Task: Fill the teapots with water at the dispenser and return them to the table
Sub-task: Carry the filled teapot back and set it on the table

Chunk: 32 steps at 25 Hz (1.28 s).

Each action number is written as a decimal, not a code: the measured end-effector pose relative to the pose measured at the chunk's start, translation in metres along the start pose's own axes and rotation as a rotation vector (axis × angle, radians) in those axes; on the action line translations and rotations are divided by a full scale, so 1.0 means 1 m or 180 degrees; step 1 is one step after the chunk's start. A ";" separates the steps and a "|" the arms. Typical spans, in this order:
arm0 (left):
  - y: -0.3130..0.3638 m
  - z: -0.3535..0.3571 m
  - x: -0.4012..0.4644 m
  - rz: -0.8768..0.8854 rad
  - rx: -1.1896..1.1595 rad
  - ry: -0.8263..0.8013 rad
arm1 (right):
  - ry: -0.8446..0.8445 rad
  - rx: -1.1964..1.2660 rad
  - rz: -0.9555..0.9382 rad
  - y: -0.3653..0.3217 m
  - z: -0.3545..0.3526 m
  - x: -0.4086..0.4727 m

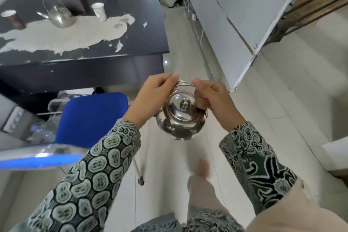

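Over pale floor tiles (244, 111), left hand (150, 98) and right hand (214, 100) both pinched the wire handle of 1 lidded steel teapot (178, 118), hanging mid-air. Second teapot (59, 15) sat on the peeling black table (131, 43) among 4 cups; blue chair (90, 118) beside.

Both arms reach forward and slightly inward, bent at the elbows, in long patterned sleeves that end at the wrists. The left hand (153, 94) is raised with its back toward the camera, thumb and forefinger pinched together at the top and the other fingers curled beneath. The right hand (213, 98) mirrors it just beside, thumb tip pointing up and inward, fingers folded down into a loose fist around what it grips. The two thumbs nearly meet, with only a small gap between them.
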<state>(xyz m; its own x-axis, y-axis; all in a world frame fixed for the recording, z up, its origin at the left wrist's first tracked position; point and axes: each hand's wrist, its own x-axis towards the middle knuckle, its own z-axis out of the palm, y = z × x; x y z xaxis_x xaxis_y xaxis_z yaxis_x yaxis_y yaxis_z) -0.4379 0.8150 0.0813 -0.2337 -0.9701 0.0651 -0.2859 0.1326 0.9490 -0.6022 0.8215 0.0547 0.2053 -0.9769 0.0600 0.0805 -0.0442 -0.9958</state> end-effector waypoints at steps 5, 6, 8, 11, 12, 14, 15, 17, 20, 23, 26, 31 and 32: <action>-0.013 0.009 0.153 0.0023 -0.0066 0.0282 | -0.0454 -0.0163 0.0005 0.000 -0.080 0.149; -0.016 0.012 0.185 -0.0043 -0.0082 0.0378 | -0.0575 -0.0250 0.0027 -0.002 -0.098 0.182; -0.019 0.013 0.236 -0.0118 -0.0152 0.0514 | -0.0741 -0.0403 -0.0012 -0.006 -0.125 0.237; -0.026 0.006 0.316 -0.0248 -0.0160 0.0725 | -0.0967 -0.0499 0.0000 -0.006 -0.157 0.326; -0.031 0.000 0.341 -0.0263 -0.0164 0.0791 | -0.1097 -0.0509 -0.0013 -0.004 -0.163 0.357; -0.040 -0.014 0.386 -0.0300 -0.0157 0.0862 | -0.1374 -0.0513 -0.0046 0.000 -0.171 0.415; -0.047 -0.024 0.411 -0.0326 -0.0146 0.0941 | -0.1549 -0.0502 -0.0048 0.003 -0.173 0.449; -0.059 -0.045 0.460 -0.0375 -0.0177 0.1121 | -0.1891 -0.0445 -0.0005 0.006 -0.172 0.513; -0.071 -0.086 0.528 -0.0463 -0.0136 0.1309 | -0.2382 -0.0267 0.0106 0.006 -0.166 0.605; -0.081 -0.122 0.583 -0.0614 -0.0115 0.1522 | -0.3030 -0.0156 0.0246 0.004 -0.155 0.687; -0.084 -0.153 0.631 -0.0760 -0.0045 0.1748 | -0.3460 -0.0279 0.0219 -0.002 -0.141 0.760; -0.094 -0.193 0.701 -0.0761 0.0144 0.2375 | -0.3776 -0.0416 -0.0014 0.001 -0.121 0.859; -0.097 -0.197 0.714 -0.0708 0.0131 0.2555 | -0.3813 -0.0323 0.0044 0.001 -0.118 0.876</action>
<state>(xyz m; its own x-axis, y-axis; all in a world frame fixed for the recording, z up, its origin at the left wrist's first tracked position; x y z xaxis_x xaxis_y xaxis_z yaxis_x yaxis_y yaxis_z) -0.3940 0.0696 0.0959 0.5613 -0.8225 0.0921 -0.2844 -0.0872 0.9547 -0.5369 -0.0587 0.0976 0.9861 -0.1648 0.0222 0.0050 -0.1040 -0.9946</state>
